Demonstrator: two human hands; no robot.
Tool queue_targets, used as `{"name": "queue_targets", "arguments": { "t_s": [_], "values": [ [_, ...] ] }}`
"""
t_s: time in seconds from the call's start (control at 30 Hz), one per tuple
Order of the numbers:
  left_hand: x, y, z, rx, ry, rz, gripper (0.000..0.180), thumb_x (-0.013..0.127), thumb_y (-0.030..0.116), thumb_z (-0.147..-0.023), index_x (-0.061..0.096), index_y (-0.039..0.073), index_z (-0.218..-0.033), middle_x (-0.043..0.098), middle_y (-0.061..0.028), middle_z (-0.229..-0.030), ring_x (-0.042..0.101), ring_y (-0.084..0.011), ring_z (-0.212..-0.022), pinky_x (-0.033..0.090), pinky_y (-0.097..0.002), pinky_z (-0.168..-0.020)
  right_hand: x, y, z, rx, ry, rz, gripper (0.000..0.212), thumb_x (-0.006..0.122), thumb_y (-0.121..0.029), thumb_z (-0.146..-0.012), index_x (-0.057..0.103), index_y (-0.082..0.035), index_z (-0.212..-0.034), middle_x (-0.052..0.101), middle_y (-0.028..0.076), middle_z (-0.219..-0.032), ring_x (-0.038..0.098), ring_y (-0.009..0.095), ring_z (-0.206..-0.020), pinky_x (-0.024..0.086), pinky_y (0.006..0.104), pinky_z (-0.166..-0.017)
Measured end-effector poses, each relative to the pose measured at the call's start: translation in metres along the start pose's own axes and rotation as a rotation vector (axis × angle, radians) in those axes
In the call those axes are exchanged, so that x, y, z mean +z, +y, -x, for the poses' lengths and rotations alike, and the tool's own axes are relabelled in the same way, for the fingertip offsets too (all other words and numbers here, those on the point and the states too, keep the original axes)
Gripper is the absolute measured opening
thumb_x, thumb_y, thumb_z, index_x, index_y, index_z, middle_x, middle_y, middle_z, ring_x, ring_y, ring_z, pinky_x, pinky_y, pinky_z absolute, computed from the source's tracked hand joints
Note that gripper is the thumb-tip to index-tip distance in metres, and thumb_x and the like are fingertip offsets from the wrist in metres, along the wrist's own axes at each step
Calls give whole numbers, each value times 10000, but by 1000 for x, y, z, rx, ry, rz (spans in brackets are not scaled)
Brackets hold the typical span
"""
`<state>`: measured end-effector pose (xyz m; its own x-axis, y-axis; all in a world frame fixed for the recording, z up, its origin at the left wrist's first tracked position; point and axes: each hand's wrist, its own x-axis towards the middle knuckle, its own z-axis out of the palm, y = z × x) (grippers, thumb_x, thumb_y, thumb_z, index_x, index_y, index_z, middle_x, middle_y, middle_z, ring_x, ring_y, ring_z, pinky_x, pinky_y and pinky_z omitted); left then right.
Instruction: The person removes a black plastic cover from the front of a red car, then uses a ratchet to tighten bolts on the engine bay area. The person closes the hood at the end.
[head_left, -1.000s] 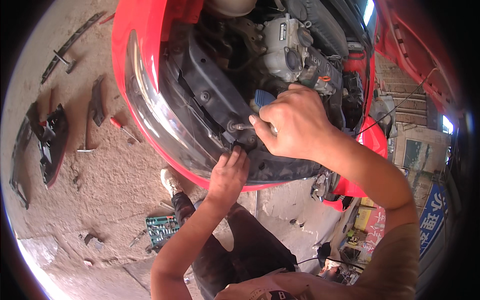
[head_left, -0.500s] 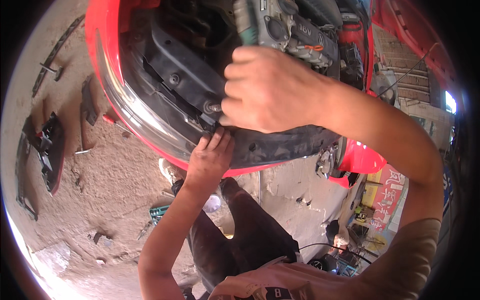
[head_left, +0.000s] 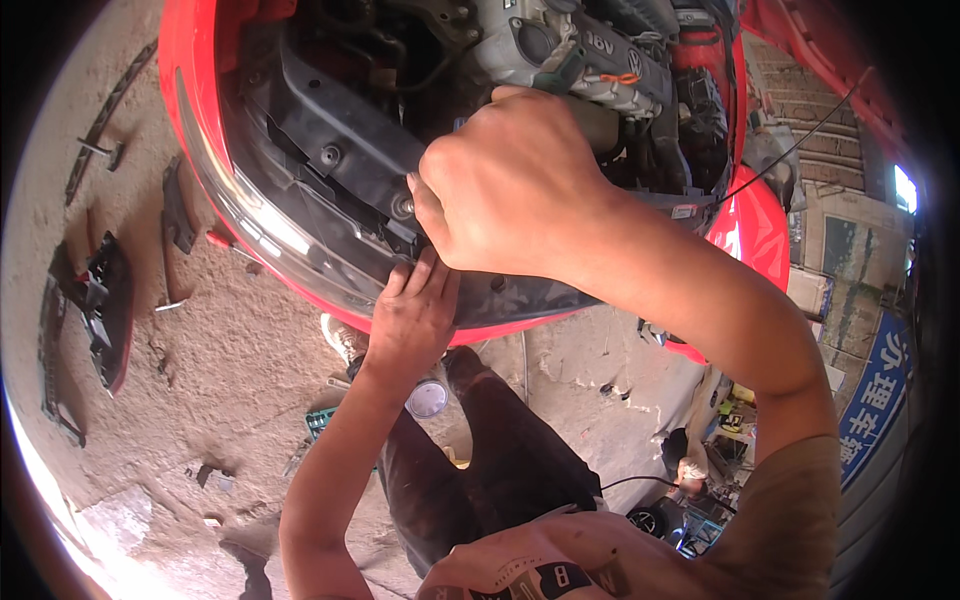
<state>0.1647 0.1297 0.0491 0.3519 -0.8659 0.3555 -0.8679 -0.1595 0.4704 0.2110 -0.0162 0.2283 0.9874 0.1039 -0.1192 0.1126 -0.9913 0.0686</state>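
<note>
The long, black, moulded panel spans the front of the open engine bay of a glossy red car, behind a clear, curved headlamp lens, and I see both bare hands at work on its near stretch. The right hand is clenched into a fist, its thumb side right beside a round, silvery metal fastener set in the panel; whatever it grips is hidden from me, though a hand tool seems likely. The left hand rests its bent fingers on the panel's front edge, near that fist, and I cannot tell whether the tips pinch anything. To my eye the step in hand is turning the fastener while the left hand steadies the edge; whether it is going in or coming out I cannot judge. The next move seems to call for keeping the fist in line with the fastener, so that nothing slips. Against half a second ago, the short metal shank between fastener and fist no longer shows, nor does the blurred grey-green shape jutting past the knuckles; the left hand keeps its place at the edge
</note>
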Motion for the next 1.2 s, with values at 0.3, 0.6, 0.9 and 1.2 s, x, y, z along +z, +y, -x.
{"name": "queue_targets", "arguments": {
  "t_s": [0.3,0.6,0.9,1.2],
  "values": [
    [-1,2,0,-29,-105,20,505,709,190,-702,658,-14,-1161,603,-122,-1270,505,-250,-1249,416,-366,-977,7,16,4,-146,122,-9,262,717,-236,-800,662,-84,-593,622,77,-576,637,273,-609,496,398,-682],
    [-11,9,-4,-111,-232,-24,678,852,352,-638,664,38,-1210,598,-106,-1325,486,-248,-1304,397,-418,-1042,-28,56,72,13,297,-268,258,758,-142,-817,578,-63,-650,525,63,-595,528,248,-564,412,361,-590],
    [7,15,-12,-199,93,-56,400,852,274,-727,718,83,-1051,673,-52,-1107,600,-244,-1110,422,-411,-972,72,56,274,896,-252,-1422,114,660,0,-867,663,-19,-979,656,5,-820,569,29,-681,450,221,-614],
    [-3,17,-97,-229,-130,-227,1145,920,504,-542,427,98,-1493,465,-139,-1459,446,-351,-1339,315,-520,-1111,204,-37,308,1094,-105,-1883,254,703,-130,-954,731,-23,-1182,650,0,-878,526,57,-748,461,246,-698]
  ]
}}
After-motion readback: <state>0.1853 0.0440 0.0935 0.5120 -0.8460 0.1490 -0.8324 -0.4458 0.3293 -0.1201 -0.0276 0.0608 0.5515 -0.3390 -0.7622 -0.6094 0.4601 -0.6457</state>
